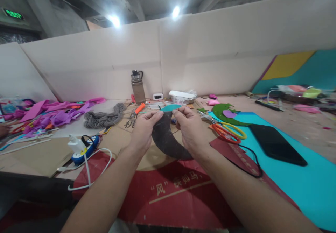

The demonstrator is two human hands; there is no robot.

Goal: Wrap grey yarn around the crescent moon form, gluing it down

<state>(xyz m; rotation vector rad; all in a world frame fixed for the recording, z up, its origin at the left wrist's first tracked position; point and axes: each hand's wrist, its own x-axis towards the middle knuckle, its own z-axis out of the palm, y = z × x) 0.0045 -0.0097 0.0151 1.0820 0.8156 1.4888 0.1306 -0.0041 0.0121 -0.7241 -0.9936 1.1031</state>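
A dark grey curved piece [166,138] hangs between my two hands, with a teal piece [172,107] at its top edge. My left hand [144,129] pinches the upper left corner between thumb and fingers. On the other side, my right hand [189,126] pinches the upper right corner. The curved piece narrows toward the lower right, over red and brown paper [170,205]. Orange-handled and yellow-handled scissors [228,133] lie right of my right hand.
Grey yarn [105,115], a blue power strip [85,150] and pink and purple scraps [57,115] are at left. A bottle [138,87] stands behind. At right, a black phone [277,145] and green cutouts [223,112] lie on a blue sheet [312,184].
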